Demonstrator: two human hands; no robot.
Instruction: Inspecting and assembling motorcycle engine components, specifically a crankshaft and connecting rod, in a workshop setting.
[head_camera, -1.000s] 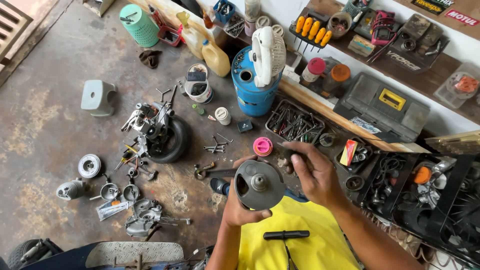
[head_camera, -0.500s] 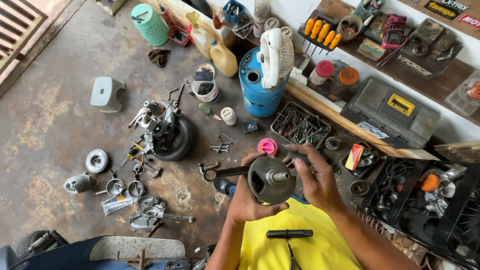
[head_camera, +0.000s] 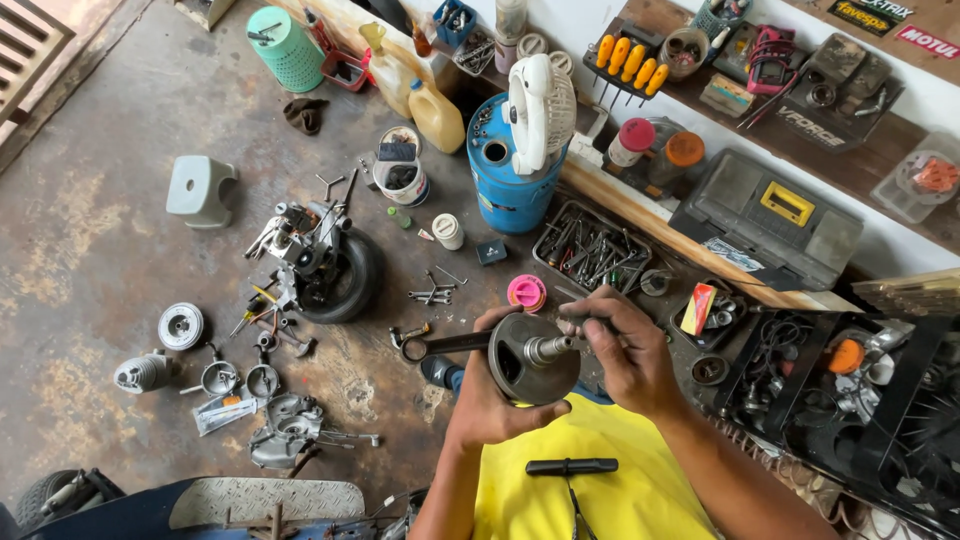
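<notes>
- Head view, looking down on a workshop floor (head_camera: 90, 250) strewn with engine parts.
- Item in hand: one round dark metal crank assembly (head_camera: 525, 362) with a bright stub shaft, held above the person's lap, over a yellow cloth (head_camera: 600, 480).
- Left hand (head_camera: 490, 405): cups the assembly from below, fingers curled round its rim, thumb on the near face.
- Right hand (head_camera: 625, 350): fingers closed around the shaft end and what looks like a slim tool; what exactly is pinched cannot be told.
- One connecting rod (head_camera: 440, 345) sticks out to the left of the assembly, ring end free.
- Step judged: inspecting or working on the shaft end while the left hand steadies the disc. A next move would call for a firm hold on the rim and a careful turn at the shaft.
- On the cloth: one black T-handle tool (head_camera: 572, 466), untouched.
- Near, on the floor: one pink cap (head_camera: 526, 292), one tray of loose tools (head_camera: 592, 250), one blue drum (head_camera: 512, 185) with one white fan (head_camera: 540, 110) on top.
- Left of centre: one partly stripped engine (head_camera: 320, 255), one grey stool (head_camera: 201, 188), one finned cylinder (head_camera: 142, 372).
- On the shelf: five orange-handled screwdrivers (head_camera: 625, 55), one grey toolbox (head_camera: 765, 215).
</notes>
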